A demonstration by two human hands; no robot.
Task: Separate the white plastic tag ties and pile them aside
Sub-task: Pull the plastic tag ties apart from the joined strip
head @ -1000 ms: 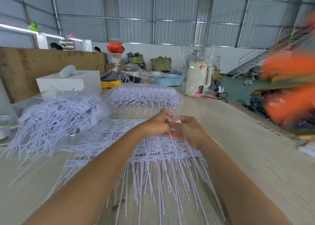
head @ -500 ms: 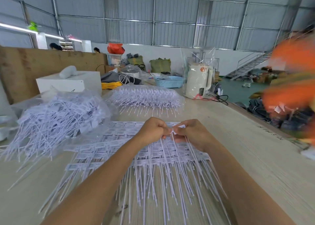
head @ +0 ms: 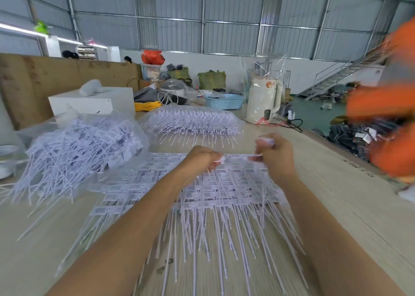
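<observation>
Two hands work mid-frame: the left hand (head: 203, 161) pinches the joined tag ties (head: 215, 194) on the counter (head: 336, 206), the right hand (head: 275, 155) pinches a torn-off tie. Loose ties (head: 74, 147) pile at left; many remain joined.

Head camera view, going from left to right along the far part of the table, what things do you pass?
White box → yellow cord → bagged stack of tag ties → blue basket → white kettle in clear wrap.
</observation>
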